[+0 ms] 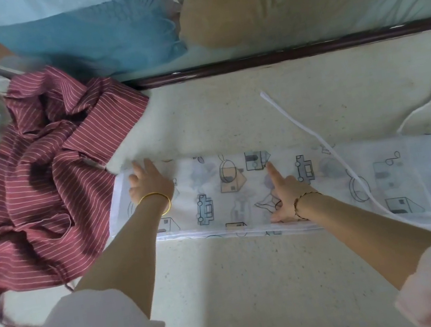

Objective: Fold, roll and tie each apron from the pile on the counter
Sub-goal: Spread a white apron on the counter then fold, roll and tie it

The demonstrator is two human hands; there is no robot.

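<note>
Hands — left hand (149, 185), right hand (285, 192) — pressed flat on printed apron (213, 192); its right end cut off.

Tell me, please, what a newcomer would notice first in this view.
A long white printed apron, folded into a strip, lies across the middle of the counter, with the left hand pressing its left end and the right hand pressing its middle. At the left, a crumpled maroon striped apron stands out.
</note>
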